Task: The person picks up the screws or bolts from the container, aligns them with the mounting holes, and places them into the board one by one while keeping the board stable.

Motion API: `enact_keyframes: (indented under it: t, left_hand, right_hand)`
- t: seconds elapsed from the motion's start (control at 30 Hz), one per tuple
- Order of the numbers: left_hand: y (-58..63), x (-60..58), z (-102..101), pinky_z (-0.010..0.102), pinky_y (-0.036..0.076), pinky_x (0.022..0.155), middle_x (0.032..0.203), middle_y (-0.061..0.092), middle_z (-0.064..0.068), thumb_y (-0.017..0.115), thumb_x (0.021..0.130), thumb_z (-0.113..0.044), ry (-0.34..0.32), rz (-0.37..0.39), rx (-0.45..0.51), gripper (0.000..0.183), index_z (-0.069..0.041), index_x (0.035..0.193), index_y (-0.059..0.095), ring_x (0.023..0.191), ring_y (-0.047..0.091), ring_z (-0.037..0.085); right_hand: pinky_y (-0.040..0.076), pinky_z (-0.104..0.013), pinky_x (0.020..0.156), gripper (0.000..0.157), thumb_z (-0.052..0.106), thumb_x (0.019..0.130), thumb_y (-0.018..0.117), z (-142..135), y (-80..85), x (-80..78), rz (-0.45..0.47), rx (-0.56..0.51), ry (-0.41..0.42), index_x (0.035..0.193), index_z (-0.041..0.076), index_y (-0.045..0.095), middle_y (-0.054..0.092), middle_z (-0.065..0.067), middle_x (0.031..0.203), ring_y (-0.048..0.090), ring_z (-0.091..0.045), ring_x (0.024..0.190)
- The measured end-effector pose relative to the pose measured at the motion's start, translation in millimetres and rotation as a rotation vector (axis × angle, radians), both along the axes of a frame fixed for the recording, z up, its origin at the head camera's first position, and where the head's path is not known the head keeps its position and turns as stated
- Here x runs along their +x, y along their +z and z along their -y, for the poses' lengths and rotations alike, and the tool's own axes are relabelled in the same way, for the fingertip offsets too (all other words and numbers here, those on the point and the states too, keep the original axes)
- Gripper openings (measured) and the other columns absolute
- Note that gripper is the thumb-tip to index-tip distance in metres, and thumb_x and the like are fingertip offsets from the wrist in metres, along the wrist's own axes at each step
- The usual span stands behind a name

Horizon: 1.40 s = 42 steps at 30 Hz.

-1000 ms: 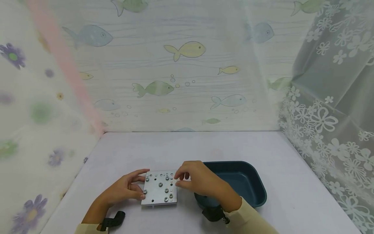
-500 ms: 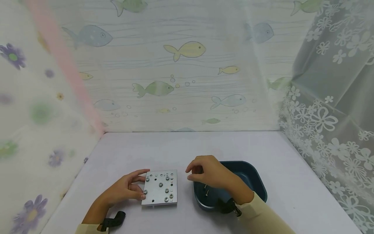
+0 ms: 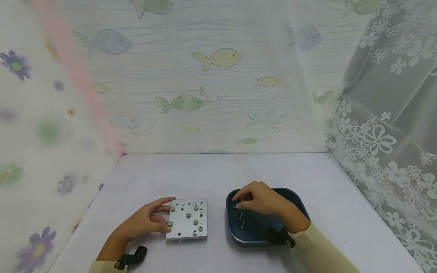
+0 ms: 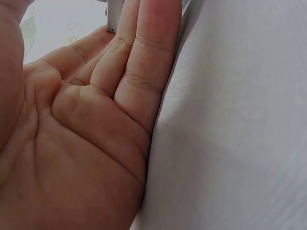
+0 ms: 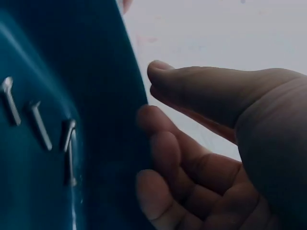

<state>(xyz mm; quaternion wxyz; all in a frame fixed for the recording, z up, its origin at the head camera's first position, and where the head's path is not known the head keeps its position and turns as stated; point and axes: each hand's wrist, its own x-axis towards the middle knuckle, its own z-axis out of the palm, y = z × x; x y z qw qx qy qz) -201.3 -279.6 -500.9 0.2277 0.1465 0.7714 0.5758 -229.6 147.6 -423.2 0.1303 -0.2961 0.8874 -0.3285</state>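
A silver metal plate (image 3: pixel 181 225) with several holes lies on the white table, several socket-head screws (image 3: pixel 188 215) standing in it. My left hand (image 3: pixel 149 219) holds the plate at its left edge, thumb at the near corner and a finger at the far corner. In the left wrist view the palm (image 4: pixel 91 143) fills the frame and only a sliver of plate edge (image 4: pixel 114 17) shows. Over the left part of a dark teal tray (image 3: pixel 229 227) hovers my right hand (image 3: pixel 261 199), fingers loosely bent with nothing between them. Several loose screws (image 5: pixel 39 125) lie in the tray below it.
The tray stands to the right of the plate, with a strip of table (image 3: pixel 217 223) between them. Behind the table hangs a fish-print curtain (image 3: pixel 218 94). A flowered cloth (image 3: pixel 44 151) borders the left side and a lace curtain (image 3: pixel 382 144) the right.
My right hand has moved right, from the plate's right edge to above the tray, bringing loose screws into sight. The left hand and the plate have stayed in place.
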Motion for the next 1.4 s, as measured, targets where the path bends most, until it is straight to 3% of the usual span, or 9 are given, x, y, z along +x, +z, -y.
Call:
enact_keyframes:
  t: [0.33, 0.6, 0.97, 1.4]
  left_hand:
    - [0.0, -0.5, 0, 0.033, 0.057, 0.084, 0.143, 0.057, 0.025, 0.087, 0.081, -0.011, -0.007, -0.004, -0.003, 0.099, -0.013, 0.162, 0.031, 0.097, 0.076, 0.035]
    - [-1.4, -0.9, 1, 0.034, 0.057, 0.084, 0.145, 0.055, 0.026, 0.087, 0.081, -0.011, -0.009, -0.003, -0.001, 0.100, -0.013, 0.163, 0.031, 0.097, 0.076, 0.035]
    - [-2.5, 3.8, 4, 0.034, 0.057, 0.082, 0.146, 0.054, 0.026, 0.087, 0.081, -0.011, 0.017, 0.020, -0.002, 0.099, -0.013, 0.163, 0.031, 0.096, 0.076, 0.035]
    - [-4.6, -2.7, 1, 0.033, 0.056, 0.083, 0.144, 0.057, 0.024, 0.089, 0.080, -0.015, 0.012, -0.009, -0.030, 0.099, -0.015, 0.162, 0.033, 0.096, 0.076, 0.033]
  right_hand:
    - [0.054, -0.030, 0.073, 0.023, 0.024, 0.095, 0.076, -15, -16.3, -11.8, 0.046, 0.090, -0.053, 0.116, 0.017, 0.080, 0.076, 0.012, 0.093, 0.066, -0.006, 0.083]
    - [0.057, -0.031, 0.066, 0.018, 0.013, 0.091, 0.079, -16, -23.3, -16.0, 0.118, 0.111, -0.146, 0.108, 0.009, 0.082, 0.078, 0.005, 0.086, 0.070, -0.011, 0.070]
    - [0.054, -0.029, 0.060, 0.013, 0.009, 0.088, 0.080, -8, -29.0, -18.9, 0.078, 0.151, -0.141, 0.101, 0.007, 0.083, 0.073, 0.006, 0.072, 0.066, -0.012, 0.058]
    - [0.056, -0.028, 0.059, 0.004, 0.013, 0.087, 0.083, -2, -33.9, -19.5, 0.045, 0.200, -0.191, 0.086, 0.009, 0.083, 0.071, 0.007, 0.068, 0.066, -0.010, 0.059]
